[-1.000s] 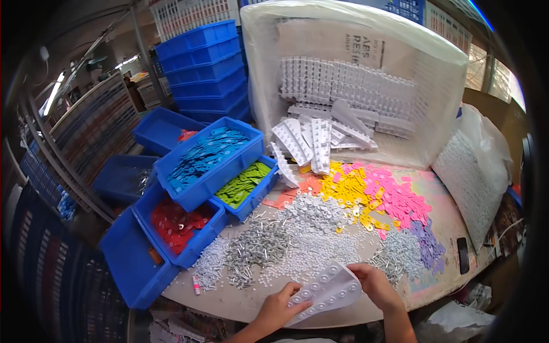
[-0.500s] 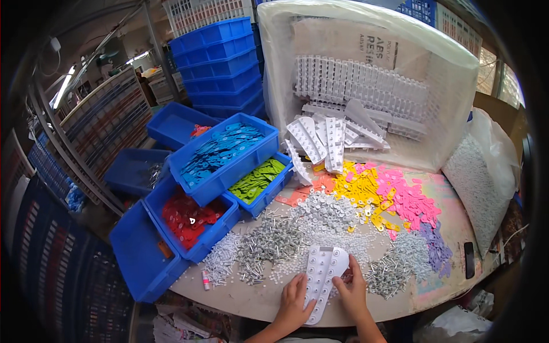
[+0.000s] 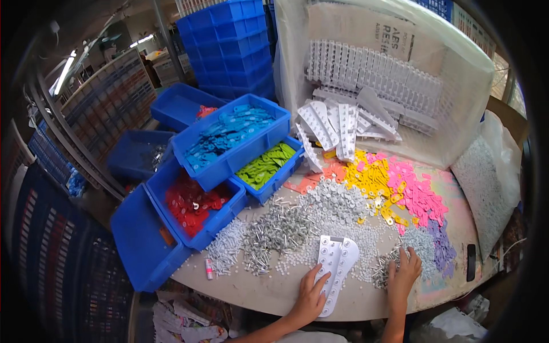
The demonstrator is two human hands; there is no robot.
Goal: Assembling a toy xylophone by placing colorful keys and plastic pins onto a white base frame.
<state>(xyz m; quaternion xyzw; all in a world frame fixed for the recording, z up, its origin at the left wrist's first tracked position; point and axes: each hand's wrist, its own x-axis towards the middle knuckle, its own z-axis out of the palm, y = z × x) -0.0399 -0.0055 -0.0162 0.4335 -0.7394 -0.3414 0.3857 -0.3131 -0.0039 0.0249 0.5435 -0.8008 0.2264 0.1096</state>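
Observation:
A white plastic panel (image 3: 338, 264) with two rows of round studs lies slantwise at the table's front, its wider, rounded end away from me. My left hand (image 3: 309, 296) grips its lower left edge, fingers resting over the studs. To the right, my right hand (image 3: 404, 275) reaches over a heap of short metal pins (image 3: 382, 268) and pale blue small pieces (image 3: 419, 244). Its fingers are spread, and nothing shows between them. More metal pins (image 3: 274, 237) and small white rings (image 3: 337, 197) are heaped beyond the panel.
Blue bins (image 3: 214, 220) with red, blue and green pieces stand at left. Yellow (image 3: 369, 174), pink (image 3: 420, 194) and purple (image 3: 439, 246) pieces lie at the back right. A large plastic-lined box (image 3: 389, 34) holds more white panels. A black object (image 3: 471, 263) lies at right.
My right hand has let go of the panel and moved right to the metal pins, its fingers spreading. My left hand stays on the panel. The whole view has shifted slightly.

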